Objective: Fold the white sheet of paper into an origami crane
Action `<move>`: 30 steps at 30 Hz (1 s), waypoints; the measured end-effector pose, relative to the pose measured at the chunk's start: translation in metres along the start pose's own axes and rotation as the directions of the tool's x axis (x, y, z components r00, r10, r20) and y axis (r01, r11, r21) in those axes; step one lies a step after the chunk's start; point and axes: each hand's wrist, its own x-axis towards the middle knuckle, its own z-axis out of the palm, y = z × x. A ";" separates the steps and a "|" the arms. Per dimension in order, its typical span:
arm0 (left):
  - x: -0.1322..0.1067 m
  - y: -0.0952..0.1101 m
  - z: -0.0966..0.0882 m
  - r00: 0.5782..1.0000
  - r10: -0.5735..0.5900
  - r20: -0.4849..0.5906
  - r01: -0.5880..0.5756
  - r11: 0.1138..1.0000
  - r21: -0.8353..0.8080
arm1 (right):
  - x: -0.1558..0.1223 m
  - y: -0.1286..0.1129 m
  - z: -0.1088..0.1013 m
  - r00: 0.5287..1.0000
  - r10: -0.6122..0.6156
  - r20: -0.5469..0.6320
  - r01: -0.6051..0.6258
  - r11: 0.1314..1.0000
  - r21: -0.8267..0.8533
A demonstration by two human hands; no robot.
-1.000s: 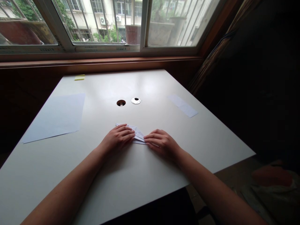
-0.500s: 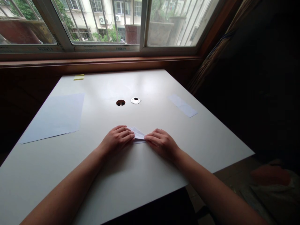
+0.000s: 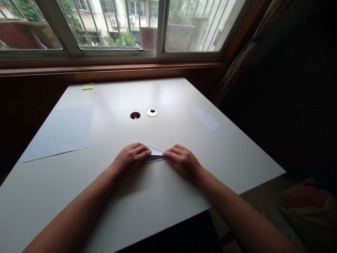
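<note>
A small folded sheet of white paper (image 3: 156,151) lies between my two hands near the middle of the white table (image 3: 168,189). My left hand (image 3: 133,154) grips its left side, fingers bent together and covering that end. At the opposite end my right hand (image 3: 181,159) pinches the paper's corner between thumb and fingers. One layer stands slightly raised, and a lower flap shows beneath it toward me. The fingers hide both ends of the paper.
Large paper sheets (image 3: 61,131) lie on the left, a narrow paper strip (image 3: 205,118) on the right. Yellow sticky notes (image 3: 88,86) rest at the far edge. Beyond the hands are a round cable hole (image 3: 135,115) and its metal cover (image 3: 152,113). A window (image 3: 118,28) stands behind.
My left fingers have shifted slightly down along the paper. The lower flap shows a bit more beneath the raised layer. My right hand stays almost still.
</note>
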 end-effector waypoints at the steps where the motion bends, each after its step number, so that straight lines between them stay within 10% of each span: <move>1: 0.000 0.000 0.000 1.000 0.000 -0.001 0.000 1.000 0.006 | 0.000 0.000 0.000 1.000 0.008 -0.001 -0.008 1.000 0.004; 16: 0.002 0.002 -0.008 0.986 0.074 -0.148 -0.065 0.996 0.062 | 0.005 0.005 -0.003 0.972 0.237 0.002 -0.230 0.942 0.246; 21: 0.003 0.006 -0.013 0.974 0.078 -0.211 -0.061 0.994 0.087 | 0.008 0.004 -0.011 0.849 0.465 0.251 -0.524 0.678 0.516; 30: 0.003 0.007 -0.015 0.964 0.083 -0.253 -0.056 0.992 0.114 | 0.019 -0.004 -0.019 0.710 0.428 0.559 -0.677 0.199 0.709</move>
